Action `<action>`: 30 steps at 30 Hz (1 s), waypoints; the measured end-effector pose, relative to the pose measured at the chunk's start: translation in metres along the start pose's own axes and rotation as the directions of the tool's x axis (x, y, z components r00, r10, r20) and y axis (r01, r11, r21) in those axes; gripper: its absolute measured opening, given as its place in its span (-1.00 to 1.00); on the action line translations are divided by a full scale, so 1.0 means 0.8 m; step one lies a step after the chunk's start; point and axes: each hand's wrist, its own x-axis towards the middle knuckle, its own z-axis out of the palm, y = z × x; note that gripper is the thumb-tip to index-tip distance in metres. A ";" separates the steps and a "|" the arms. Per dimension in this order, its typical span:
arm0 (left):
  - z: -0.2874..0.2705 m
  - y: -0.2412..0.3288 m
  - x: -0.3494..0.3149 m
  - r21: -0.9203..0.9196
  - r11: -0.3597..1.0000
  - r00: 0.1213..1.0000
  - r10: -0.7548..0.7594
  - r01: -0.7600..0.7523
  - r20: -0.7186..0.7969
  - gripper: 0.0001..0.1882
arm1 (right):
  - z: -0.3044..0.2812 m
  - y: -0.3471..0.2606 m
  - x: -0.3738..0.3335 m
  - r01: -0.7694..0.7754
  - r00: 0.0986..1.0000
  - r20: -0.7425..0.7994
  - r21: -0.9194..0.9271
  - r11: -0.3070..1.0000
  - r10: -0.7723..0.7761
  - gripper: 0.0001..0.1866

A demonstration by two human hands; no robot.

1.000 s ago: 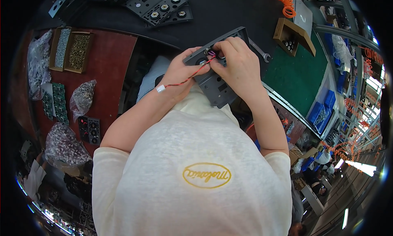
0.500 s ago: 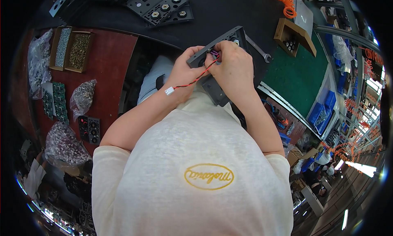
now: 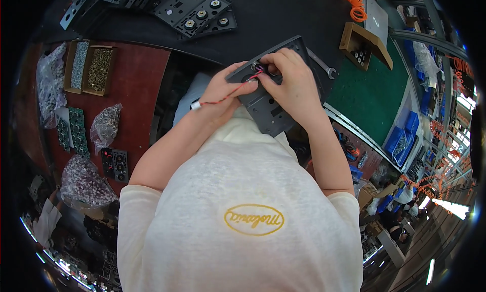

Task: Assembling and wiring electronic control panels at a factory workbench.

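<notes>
A dark grey metal panel (image 3: 268, 112) with raised edges and holes tilts in front of my body. My left hand (image 3: 223, 93) grips its left edge, thumb lying on the near face. Over the upper part bends my right hand (image 3: 296, 87), its thumb and fingertips closed at a red-and-black twisted wire (image 3: 230, 93). Purple wire (image 3: 259, 69) shows where the cable meets a round part on the panel. The cable runs across my left hand to a white plug (image 3: 196, 105) that hangs loose by the wrist. What lies right under the right fingers is partly hidden.
An open-end wrench (image 3: 324, 66) lies just right of the panel. Similar panels (image 3: 195, 13) are stacked at the far left. Boxes of small fasteners (image 3: 99, 71), bagged parts (image 3: 106, 125) and green circuit boards (image 3: 78, 127) sit on the red surface. A cardboard box (image 3: 354, 46) stands right.
My right fingers have shifted along the wire, opening a view of its purple end. The white plug has swung left and slightly up. The panel has turned a little.
</notes>
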 end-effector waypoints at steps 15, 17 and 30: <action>0.004 0.010 0.004 0.007 0.999 0.997 -0.043 0.042 0.071 -0.51 | 0.009 0.010 0.006 0.123 0.992 -0.002 -0.183 0.975 -0.126 -0.84; 0.002 0.010 0.005 -0.001 0.998 0.995 -0.062 0.063 0.073 -0.50 | 0.007 0.011 0.007 0.096 0.995 0.001 -0.185 0.978 -0.098 -0.84; -0.035 0.040 0.025 -0.068 0.983 0.982 -0.177 0.173 -0.065 -0.62 | 0.014 0.301 -0.009 -0.353 0.929 -0.086 -0.489 0.797 0.359 -0.48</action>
